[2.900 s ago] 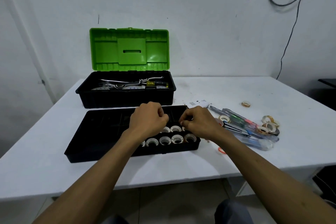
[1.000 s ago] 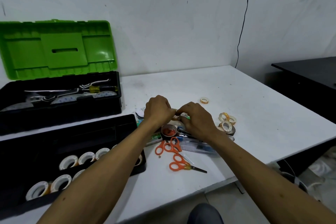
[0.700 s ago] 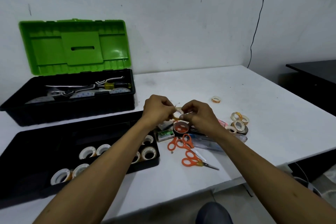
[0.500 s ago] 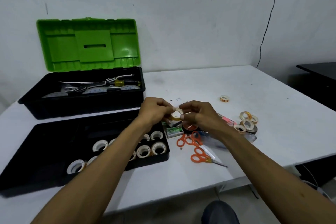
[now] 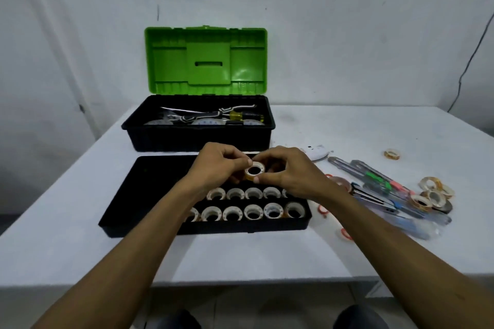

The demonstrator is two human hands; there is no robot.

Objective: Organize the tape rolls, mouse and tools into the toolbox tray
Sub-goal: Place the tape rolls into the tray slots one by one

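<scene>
Grip: tape roll [image 5: 254,170] between left hand [image 5: 216,165], right hand [image 5: 291,171].

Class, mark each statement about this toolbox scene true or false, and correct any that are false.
1. The left hand and right hand both hold one tape roll above the tray. True.
2. The toolbox lid is shut. False: the green lid stands open above the toolbox.
3. The stored rolls stand in two rows in the tray. True.
4. The mouse lies inside the tray. False: the mouse lies on the table, just beyond the tray's far right corner.
</scene>
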